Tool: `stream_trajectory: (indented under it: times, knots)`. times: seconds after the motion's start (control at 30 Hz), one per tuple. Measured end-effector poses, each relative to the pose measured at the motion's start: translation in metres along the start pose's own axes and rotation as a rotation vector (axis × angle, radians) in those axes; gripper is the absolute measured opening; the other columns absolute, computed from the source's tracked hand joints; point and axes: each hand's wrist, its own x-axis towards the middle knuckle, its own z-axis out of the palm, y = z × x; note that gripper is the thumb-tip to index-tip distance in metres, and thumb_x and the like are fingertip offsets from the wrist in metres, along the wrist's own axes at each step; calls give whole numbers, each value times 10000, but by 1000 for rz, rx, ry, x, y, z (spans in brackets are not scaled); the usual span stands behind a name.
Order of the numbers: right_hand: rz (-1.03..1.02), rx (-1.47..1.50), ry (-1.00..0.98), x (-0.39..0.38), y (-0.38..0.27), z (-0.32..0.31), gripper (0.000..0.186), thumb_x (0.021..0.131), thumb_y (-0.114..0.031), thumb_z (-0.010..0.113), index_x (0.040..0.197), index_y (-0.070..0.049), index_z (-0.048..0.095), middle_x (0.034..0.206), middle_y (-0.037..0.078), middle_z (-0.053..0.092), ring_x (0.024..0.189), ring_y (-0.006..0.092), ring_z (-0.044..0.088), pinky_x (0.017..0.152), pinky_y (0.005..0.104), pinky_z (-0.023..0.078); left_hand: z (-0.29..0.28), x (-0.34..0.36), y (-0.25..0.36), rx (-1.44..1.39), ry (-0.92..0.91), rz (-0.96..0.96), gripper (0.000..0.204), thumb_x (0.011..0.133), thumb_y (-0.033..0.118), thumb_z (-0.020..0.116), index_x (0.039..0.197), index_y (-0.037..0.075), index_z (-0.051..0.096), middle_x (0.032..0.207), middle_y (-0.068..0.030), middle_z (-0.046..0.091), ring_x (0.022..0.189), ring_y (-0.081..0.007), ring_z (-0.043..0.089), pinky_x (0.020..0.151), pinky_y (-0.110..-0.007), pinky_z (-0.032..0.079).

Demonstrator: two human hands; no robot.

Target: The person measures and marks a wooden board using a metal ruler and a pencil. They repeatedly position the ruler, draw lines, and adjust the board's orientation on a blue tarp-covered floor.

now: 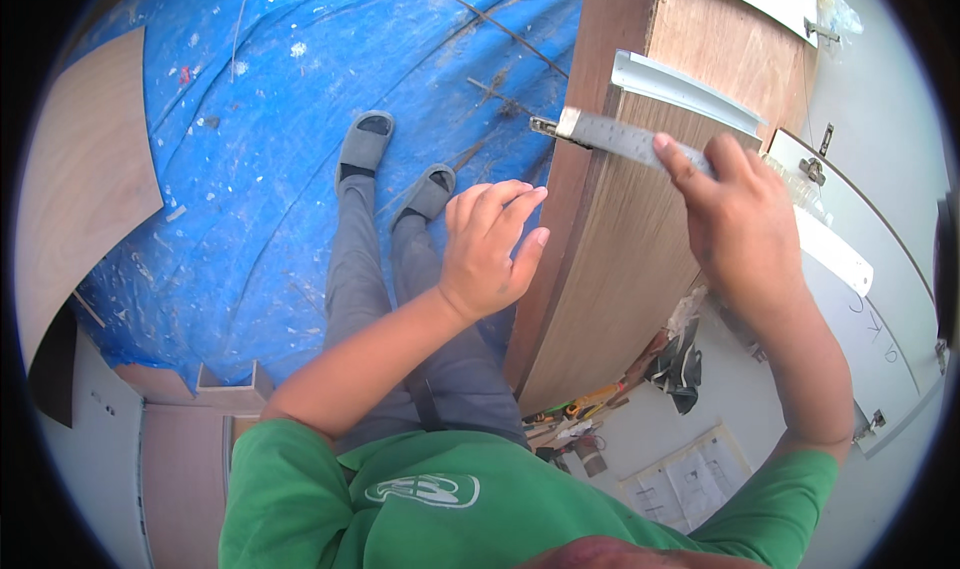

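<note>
My right hand (745, 219) grips a flat steel ruler (630, 141) with fine marks along it, held over the top of a wooden cabinet panel (610, 239). A pale block sits at the ruler's far end, close to a metal hinge (557, 129) at the panel's left edge. I cannot tell whether the ruler touches the hinge. Its near end is hidden by my fingers. My left hand (493, 244) holds nothing; its fingers are apart, just left of the panel's reddish-brown edge.
A pale curved strip (690, 94) lies across the wood beyond the ruler. Blue sheeting (250, 169) covers the floor. At left stands a bent plywood sheet (90, 179). White doors with hinges (812, 171) lean at right. Tools (590, 406) and a paper drawing (690, 479) lie below.
</note>
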Motion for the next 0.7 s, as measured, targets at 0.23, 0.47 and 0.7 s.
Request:
stream_trajectory:
  times: [0.23, 0.47, 0.7]
  knots:
    - [-37, 16, -43, 2, 2, 2, 510, 865, -15, 638, 1349, -171, 680, 953, 106, 560, 840, 290, 598, 763, 417, 509, 2, 4, 7, -13, 6, 22, 443, 848, 148, 738, 1277, 81, 649, 1231, -61, 621, 1125, -277, 556, 973, -423, 390]
    - [269, 413, 308, -4, 13, 1, 441, 953, -45, 686, 1353, -230, 702, 883, 62, 565, 757, 216, 585, 713, 337, 509, 36, 80, 7, -30, 238, 51, 316, 850, 159, 744, 1153, 80, 702, 1137, -54, 669, 1081, -269, 581, 957, -421, 395]
    - [477, 679, 357, -70, 12, 30, 431, 973, 4, 661, 1369, -163, 693, 865, 59, 532, 758, 165, 534, 722, 272, 476, 45, 128, 11, -105, 221, -23, 278, 904, 160, 683, 1162, 64, 718, 1174, -131, 683, 1115, -278, 615, 1025, -425, 423]
